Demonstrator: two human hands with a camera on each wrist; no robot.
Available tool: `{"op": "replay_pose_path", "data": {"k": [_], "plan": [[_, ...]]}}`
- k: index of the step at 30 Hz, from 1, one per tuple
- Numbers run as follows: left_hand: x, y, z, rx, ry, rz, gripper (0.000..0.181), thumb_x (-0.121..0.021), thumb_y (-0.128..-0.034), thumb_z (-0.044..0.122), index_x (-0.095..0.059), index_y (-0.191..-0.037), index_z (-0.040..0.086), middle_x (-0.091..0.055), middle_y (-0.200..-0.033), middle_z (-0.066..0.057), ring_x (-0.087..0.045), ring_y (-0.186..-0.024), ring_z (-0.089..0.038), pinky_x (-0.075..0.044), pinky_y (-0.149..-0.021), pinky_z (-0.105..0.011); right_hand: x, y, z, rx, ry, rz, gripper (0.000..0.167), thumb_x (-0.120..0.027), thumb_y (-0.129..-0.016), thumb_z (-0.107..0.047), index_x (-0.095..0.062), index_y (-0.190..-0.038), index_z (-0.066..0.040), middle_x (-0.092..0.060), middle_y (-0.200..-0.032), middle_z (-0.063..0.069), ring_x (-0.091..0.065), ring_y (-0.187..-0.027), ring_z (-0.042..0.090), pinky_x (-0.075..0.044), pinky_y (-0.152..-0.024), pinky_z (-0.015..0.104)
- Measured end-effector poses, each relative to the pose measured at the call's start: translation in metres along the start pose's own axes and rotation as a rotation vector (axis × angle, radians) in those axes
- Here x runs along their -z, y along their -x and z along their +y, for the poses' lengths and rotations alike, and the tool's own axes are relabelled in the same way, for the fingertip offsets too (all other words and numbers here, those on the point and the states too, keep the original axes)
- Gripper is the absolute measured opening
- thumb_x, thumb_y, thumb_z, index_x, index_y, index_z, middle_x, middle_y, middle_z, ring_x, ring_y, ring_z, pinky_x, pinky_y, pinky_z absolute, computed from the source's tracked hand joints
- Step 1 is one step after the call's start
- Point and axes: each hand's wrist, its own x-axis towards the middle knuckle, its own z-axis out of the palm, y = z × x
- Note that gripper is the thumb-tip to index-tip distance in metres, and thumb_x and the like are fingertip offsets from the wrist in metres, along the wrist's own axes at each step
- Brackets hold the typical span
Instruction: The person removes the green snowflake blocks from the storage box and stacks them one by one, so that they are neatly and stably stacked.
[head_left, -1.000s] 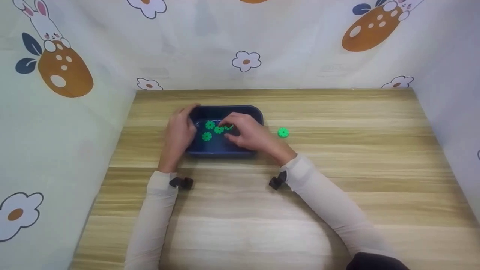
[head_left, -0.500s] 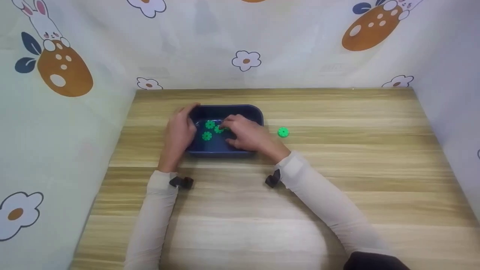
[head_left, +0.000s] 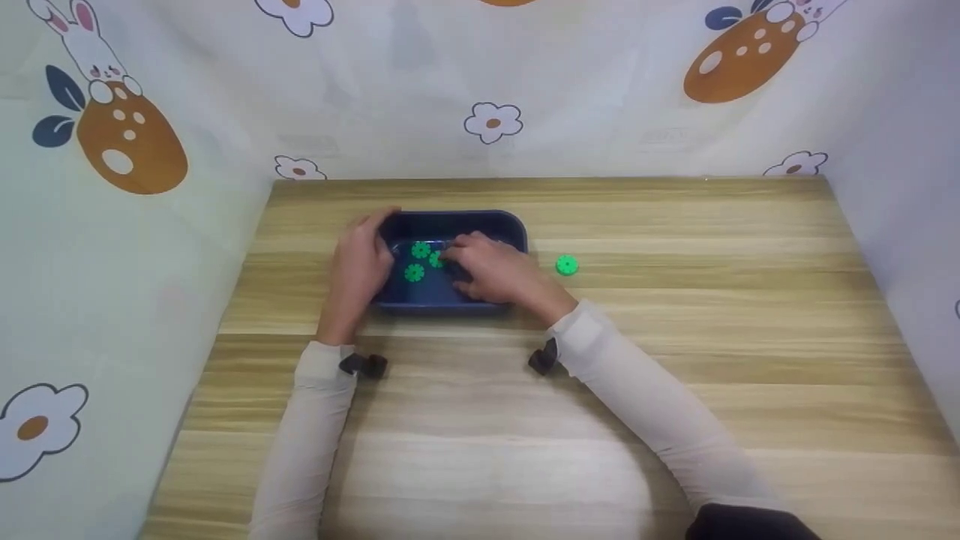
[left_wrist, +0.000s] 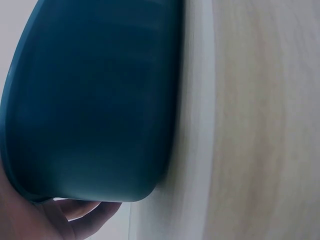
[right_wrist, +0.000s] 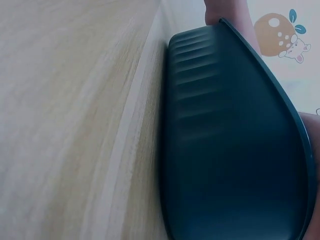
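A dark blue bin point(head_left: 442, 308) stands on the wooden table, with green notched discs point(head_left: 414, 273) on its floor. My left hand point(head_left: 360, 262) grips the bin's left end, thumb over the rim; the left wrist view shows its fingers point(left_wrist: 92, 218) against the outside of the bin wall point(left_wrist: 95, 100). Inside the bin, over its right half, is my right hand point(head_left: 499, 271), fingers bent downward and its index fingertip at a green disc point(head_left: 436, 259). Whether it pinches anything is hidden. In the right wrist view the bin wall point(right_wrist: 225, 130) covers the right fingers.
Another green disc point(head_left: 567, 265) lies on the table point(head_left: 675, 337) just right of the bin. A patterned cloth point(head_left: 585, 90) rises behind the table and along its sides.
My right hand has shifted slightly down and its fingers have moved closer over the discs, covering the rightmost one seen before. My left hand and the bin have stayed put.
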Motion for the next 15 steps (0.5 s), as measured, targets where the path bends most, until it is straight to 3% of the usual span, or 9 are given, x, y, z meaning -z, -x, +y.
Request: {"op": "replay_pose_path", "data": {"k": [4,9,15], "plan": [[0.0004,0.0006,0.0006,-0.003,0.000,0.005,0.055,-0.049,-0.0997,-0.003,-0.068,-0.146,0.020,-0.069,-0.141,-0.021,-0.064,-0.132,-0.041,-0.055,-0.108,-0.060,-0.0009,0.0002,0.0003,-0.015,-0.010,0.021,0.052,-0.076,-0.099,-0.026,-0.065,-0.149,-0.015,-0.060,-0.151,0.010,-0.055,-0.139,0.031,-0.053,-0.115,0.049],[0.0004,0.0016,0.0013,0.002,-0.008,0.012,0.054,-0.048,-0.1005,-0.001,-0.069,-0.145,0.022,-0.069,-0.141,-0.018,-0.067,-0.129,-0.040,-0.058,-0.100,-0.060,-0.0020,-0.0005,-0.0005,-0.039,0.036,0.003,0.055,-0.073,-0.101,-0.028,-0.061,-0.153,-0.015,-0.055,-0.158,0.013,-0.052,-0.143,0.034,-0.051,-0.116,0.051],[0.0002,0.0011,0.0012,0.003,-0.007,0.014,0.055,-0.048,-0.1001,-0.001,-0.069,-0.145,0.022,-0.070,-0.142,-0.018,-0.067,-0.131,-0.039,-0.058,-0.100,-0.060,-0.0030,-0.0004,-0.0030,-0.063,0.048,0.010,0.044,-0.071,-0.103,-0.025,-0.067,-0.146,-0.014,-0.061,-0.147,0.011,-0.057,-0.134,0.032,-0.053,-0.112,0.051]]}}
